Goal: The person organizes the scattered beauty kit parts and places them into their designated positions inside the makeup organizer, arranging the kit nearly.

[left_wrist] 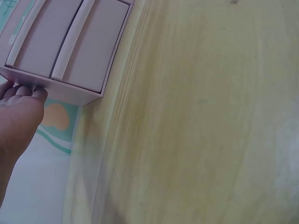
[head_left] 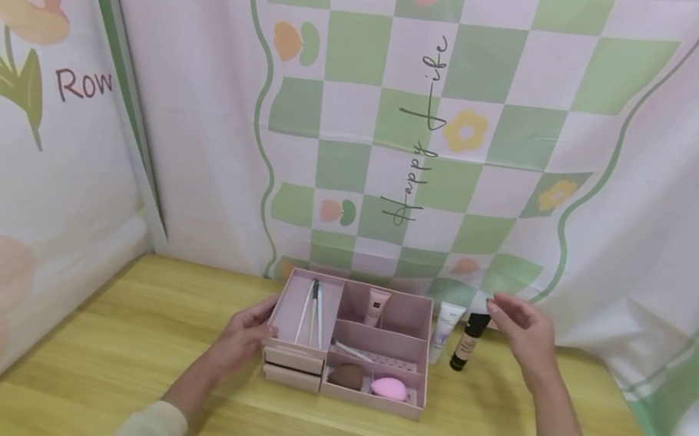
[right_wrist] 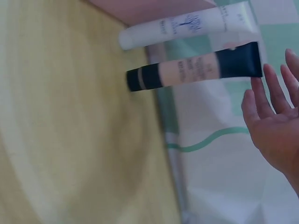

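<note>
A pink organizer box (head_left: 369, 402) stands on the wooden table against the curtain. My left hand (head_left: 239, 343) rests its fingers against the box's left side, near the front corner; the left wrist view shows the fingertips at that side panel (left_wrist: 70, 91). On the right, my right hand (head_left: 525, 338) is raised with extended fingers beside the top end of a black and beige foundation tube (right_wrist: 189, 70). Whether a fingertip touches it, I cannot tell. The tube stands upright, leaning slightly, next to a white tube (right_wrist: 187, 27) close to the box's right wall.
Slim brushes (head_left: 314, 313) lie in the box's top left tray, above two drawers (head_left: 294, 360). Its right compartments hold a small pink tube (head_left: 375, 308), another brush (head_left: 350, 351), a brown sponge (head_left: 346, 376) and a pink sponge (head_left: 389, 389). A patterned curtain (head_left: 405, 142) hangs behind.
</note>
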Tool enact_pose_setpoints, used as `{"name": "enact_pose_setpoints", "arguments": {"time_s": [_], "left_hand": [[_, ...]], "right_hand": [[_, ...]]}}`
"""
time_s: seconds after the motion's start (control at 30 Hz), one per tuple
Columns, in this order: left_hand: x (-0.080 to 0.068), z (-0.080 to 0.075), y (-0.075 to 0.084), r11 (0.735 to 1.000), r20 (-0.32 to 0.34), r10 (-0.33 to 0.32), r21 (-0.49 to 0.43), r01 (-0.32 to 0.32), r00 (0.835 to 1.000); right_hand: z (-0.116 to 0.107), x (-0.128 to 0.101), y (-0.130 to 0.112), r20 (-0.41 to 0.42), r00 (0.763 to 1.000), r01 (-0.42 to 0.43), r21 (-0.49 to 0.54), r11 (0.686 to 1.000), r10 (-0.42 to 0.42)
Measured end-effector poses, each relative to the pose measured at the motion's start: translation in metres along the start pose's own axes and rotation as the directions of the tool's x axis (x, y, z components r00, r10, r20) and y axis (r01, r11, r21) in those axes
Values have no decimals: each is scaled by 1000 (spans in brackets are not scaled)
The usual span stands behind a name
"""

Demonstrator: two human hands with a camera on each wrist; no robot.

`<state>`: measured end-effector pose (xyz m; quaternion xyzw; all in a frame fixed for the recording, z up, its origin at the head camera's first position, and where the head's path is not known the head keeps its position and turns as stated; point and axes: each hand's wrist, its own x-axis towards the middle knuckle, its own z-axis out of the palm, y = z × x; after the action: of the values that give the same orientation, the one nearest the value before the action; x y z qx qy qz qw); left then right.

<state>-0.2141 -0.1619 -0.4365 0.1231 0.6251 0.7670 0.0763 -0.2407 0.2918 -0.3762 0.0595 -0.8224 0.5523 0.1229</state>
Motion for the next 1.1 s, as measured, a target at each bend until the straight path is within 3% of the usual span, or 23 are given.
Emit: {"name": "enact_pose_setpoints", "arguments": {"time_s": [0.17, 0.27, 0.5, 1.1], "left_hand": [[-1, 0, 1, 1000, 15, 5, -10, -5, 1000], [-1, 0, 0, 1000, 22, 4, -18, -4, 1000], [1, -1, -1, 1000, 15, 2, -26, -1, 1000], [0, -2, 0, 1000, 37, 7, -13, -7, 999]], "right_hand": [[2, -3, 15, 53, 994, -103, 75, 992, 100], [6, -3, 23, 67, 991, -124, 97, 988, 118], [15, -3, 29, 77, 991, -114, 33, 993, 111], [26, -2, 28, 47, 992, -116, 41, 992, 114]]}}
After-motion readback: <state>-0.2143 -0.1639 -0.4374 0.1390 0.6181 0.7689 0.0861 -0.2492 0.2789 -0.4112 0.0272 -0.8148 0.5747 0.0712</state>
